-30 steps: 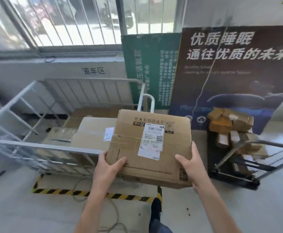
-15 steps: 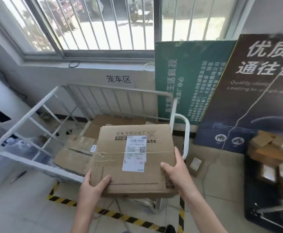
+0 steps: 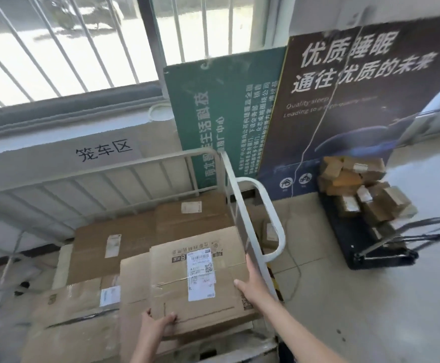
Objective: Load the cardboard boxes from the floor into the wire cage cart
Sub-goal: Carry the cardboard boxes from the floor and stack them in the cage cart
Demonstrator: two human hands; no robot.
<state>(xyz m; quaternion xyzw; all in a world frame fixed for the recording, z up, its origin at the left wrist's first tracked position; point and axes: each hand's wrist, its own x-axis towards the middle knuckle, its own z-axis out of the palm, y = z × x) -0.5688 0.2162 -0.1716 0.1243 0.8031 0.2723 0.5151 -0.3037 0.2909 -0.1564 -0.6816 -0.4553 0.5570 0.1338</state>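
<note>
Head view: reaches both forearms into wire cage cart (image 3: 240, 203); grips labelled cardboard box (image 3: 200, 284) at near corner with left hand (image 3: 157, 328) (thumb on top); presses right hand (image 3: 253, 283) flat, fingers straight, against its right side; rests it atop stacked cartons (image 3: 114, 247) inside.

Bright room with a barred window (image 3: 64, 48)
A green sign (image 3: 221, 121) and dark poster (image 3: 357, 106) lean on the wall (image 3: 30, 166) over a pale floor (image 3: 370, 310)

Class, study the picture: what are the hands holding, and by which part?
The labelled cardboard box: the left hand grips its near left corner, thumb on top; the right hand presses flat against its right edge.
</note>
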